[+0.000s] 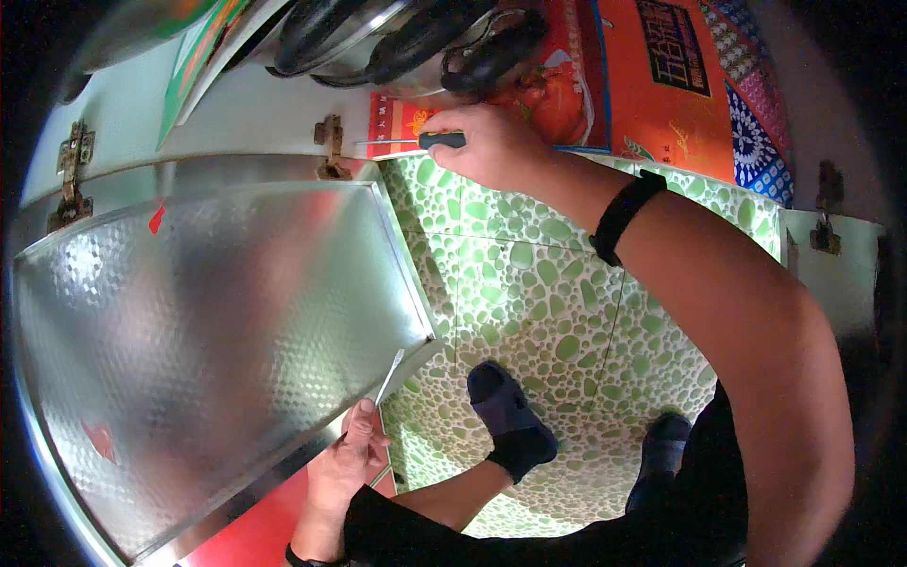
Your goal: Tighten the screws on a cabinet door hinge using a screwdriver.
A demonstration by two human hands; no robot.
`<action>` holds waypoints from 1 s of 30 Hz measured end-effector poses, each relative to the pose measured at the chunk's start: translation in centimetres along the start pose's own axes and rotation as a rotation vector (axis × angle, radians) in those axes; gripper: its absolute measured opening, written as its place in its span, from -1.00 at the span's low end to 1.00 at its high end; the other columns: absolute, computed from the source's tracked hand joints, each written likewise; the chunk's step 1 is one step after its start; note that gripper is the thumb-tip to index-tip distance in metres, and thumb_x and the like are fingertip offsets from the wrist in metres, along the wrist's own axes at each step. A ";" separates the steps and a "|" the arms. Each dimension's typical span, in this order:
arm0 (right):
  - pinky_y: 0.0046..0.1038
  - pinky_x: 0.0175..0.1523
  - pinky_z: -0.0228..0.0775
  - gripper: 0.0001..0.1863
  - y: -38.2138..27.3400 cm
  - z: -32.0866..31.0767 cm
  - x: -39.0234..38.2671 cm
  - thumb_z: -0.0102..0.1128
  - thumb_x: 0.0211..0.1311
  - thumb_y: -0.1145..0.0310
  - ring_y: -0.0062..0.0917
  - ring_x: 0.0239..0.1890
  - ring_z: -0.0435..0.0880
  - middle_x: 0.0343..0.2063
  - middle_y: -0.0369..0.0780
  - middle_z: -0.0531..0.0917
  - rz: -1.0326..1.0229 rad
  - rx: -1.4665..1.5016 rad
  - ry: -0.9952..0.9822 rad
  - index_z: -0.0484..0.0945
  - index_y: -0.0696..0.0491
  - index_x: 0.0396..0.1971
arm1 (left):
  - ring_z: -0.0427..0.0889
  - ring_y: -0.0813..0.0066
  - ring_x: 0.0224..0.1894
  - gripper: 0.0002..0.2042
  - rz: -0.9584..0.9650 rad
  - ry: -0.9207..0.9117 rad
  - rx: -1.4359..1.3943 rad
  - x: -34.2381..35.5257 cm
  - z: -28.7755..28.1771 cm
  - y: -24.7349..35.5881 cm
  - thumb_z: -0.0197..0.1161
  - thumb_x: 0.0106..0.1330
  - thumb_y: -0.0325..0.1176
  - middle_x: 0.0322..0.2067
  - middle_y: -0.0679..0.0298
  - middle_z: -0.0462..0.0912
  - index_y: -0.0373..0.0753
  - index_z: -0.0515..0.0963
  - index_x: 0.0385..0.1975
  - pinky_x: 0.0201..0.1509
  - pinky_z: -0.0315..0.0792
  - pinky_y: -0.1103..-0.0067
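screwdriver (435, 141) crosswise, shaft (392, 142) leftward, toward rusty hinge (331, 144)

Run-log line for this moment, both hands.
left hand: holds thin pale stick by metal-faced door | right hand: holds screwdriver, shaft toward rusty hinge | door: open

Kitchen, apparently domestic. Indicative features: a low cupboard (255, 115) with a hinged, metal-faced door (217, 293) swung open; dark-handled cookware (430, 40) inside, beside a red package (564, 90) and an orange package (635, 106); floor tiles (515, 302) patterned with green pebbles. A slipper (505, 408) suggests a home.
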State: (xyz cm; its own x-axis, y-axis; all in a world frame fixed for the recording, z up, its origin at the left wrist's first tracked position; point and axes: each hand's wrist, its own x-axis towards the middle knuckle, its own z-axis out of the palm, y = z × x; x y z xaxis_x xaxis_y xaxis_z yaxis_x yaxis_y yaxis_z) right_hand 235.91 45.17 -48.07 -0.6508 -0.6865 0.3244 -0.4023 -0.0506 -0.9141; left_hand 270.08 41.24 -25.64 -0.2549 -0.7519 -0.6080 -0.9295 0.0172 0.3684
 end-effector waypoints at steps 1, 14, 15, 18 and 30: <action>-0.38 -0.03 0.55 -0.63 -0.4 0.1 0.0 0.37 0.20 0.21 -0.31 -0.20 0.75 -0.20 -0.11 0.76 0.013 -0.045 -0.028 0.69 0.03 -0.02 | 0.66 0.56 -0.49 -0.51 -0.006 -0.005 0.041 0.1 -0.2 -0.2 0.20 0.49 0.03 -0.42 0.29 0.65 -0.40 0.61 -0.06 -0.55 0.43 0.70; -0.36 0.04 0.53 -0.63 -0.6 1.5 1.3 0.34 0.27 0.17 -0.30 -0.11 0.73 -0.12 -0.10 0.74 0.085 0.011 -0.004 0.68 0.00 0.01 | 0.66 0.62 -0.35 -0.62 -0.023 -0.167 -0.067 1.0 -1.6 -1.4 0.18 0.52 -0.05 -0.34 0.37 0.63 -0.32 0.63 -0.08 -0.43 0.45 0.71; -0.36 0.04 0.53 -0.63 -0.5 1.8 1.4 0.33 0.27 0.18 -0.29 -0.11 0.73 -0.13 -0.09 0.74 0.089 0.039 -0.013 0.68 0.02 0.01 | 0.66 0.62 -0.36 -0.62 -0.038 -0.171 -0.053 1.0 -1.7 -1.5 0.16 0.53 -0.05 -0.34 0.36 0.63 -0.31 0.62 -0.13 -0.43 0.45 0.71; -0.36 0.03 0.52 -0.63 0.7 1.8 1.5 0.33 0.26 0.21 -0.29 -0.12 0.73 -0.14 -0.07 0.74 0.070 0.080 -0.006 0.67 0.04 0.01 | 0.65 0.63 -0.37 -0.63 -0.050 -0.191 -0.009 1.4 -1.6 -1.1 0.14 0.54 -0.05 -0.35 0.36 0.64 -0.30 0.61 -0.20 -0.44 0.46 0.70; -0.35 0.06 0.51 -0.61 0.5 1.8 1.3 0.32 0.27 0.19 -0.28 -0.09 0.73 -0.11 -0.04 0.73 0.054 0.044 0.002 0.66 0.06 0.03 | 0.62 0.64 -0.39 -0.57 -0.048 -0.212 -0.080 1.2 -2.1 -1.2 0.11 0.55 0.00 -0.39 0.36 0.62 -0.32 0.61 -0.13 -0.44 0.46 0.72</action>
State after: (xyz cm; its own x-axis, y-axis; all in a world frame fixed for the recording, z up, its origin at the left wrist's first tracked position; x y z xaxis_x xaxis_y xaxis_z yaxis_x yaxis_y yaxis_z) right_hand 236.04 42.95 -48.57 -0.6717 -0.6880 0.2747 -0.3378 -0.0456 -0.9401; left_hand 271.43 38.98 -25.36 -0.2686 -0.5952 -0.7573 -0.9201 -0.0742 0.3846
